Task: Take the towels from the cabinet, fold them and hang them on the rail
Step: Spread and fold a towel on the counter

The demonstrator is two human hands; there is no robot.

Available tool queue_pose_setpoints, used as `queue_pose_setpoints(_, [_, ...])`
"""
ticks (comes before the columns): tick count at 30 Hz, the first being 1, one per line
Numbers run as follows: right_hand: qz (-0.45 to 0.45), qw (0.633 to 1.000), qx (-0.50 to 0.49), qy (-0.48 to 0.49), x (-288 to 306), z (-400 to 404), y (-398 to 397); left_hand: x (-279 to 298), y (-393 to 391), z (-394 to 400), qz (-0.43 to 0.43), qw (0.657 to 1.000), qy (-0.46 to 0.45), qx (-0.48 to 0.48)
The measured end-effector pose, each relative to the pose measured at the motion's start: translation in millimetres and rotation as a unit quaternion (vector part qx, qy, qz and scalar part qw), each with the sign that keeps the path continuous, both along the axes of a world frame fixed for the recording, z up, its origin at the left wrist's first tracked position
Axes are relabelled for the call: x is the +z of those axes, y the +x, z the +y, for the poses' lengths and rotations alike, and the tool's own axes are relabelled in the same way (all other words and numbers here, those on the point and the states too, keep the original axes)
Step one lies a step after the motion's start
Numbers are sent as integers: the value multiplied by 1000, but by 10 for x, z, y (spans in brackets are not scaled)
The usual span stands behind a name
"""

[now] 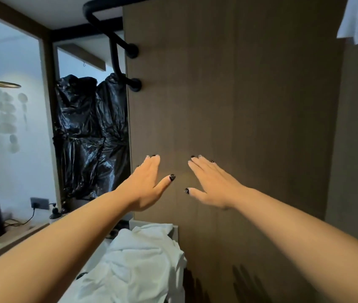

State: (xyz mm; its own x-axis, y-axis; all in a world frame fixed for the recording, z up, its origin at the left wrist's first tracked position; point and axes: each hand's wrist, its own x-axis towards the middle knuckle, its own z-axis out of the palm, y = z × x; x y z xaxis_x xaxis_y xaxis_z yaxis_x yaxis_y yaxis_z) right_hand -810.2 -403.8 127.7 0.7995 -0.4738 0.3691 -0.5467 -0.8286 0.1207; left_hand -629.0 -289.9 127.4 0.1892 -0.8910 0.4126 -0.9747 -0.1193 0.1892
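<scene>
Against the wooden cabinet panel [228,106], I see my left hand [146,184] and right hand [211,182] spread flat, holding nothing, equally near it. Crumpled white towels [138,265] lie below the panel, nearer my left; black rail [116,51] sits upper left.

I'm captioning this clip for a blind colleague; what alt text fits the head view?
Two bare hands, left hand and right hand, reach forward with straight fingers toward a closed brown cabinet door, holding nothing. Crumpled white towels lie below the arms, a black rail is mounted on the cabinet's left edge, and black plastic bags stand behind it.
</scene>
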Motion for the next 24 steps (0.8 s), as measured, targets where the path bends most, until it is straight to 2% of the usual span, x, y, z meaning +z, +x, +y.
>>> queue_pose_setpoints(7, [-22, 997, 36, 57, -463, -357, 454, -318, 549, -266, -13, 1000, -6, 15])
queue_pose_setpoints(13, [-2, 992, 26, 119, -806, -843, 864, -610, 1002, -637, -73, 996, 52, 30])
queue_pose_setpoints(24, [54, 985, 48, 160, -1243, -1384, 1514, -1182, 1567, -1023, -42, 993, 109, 26])
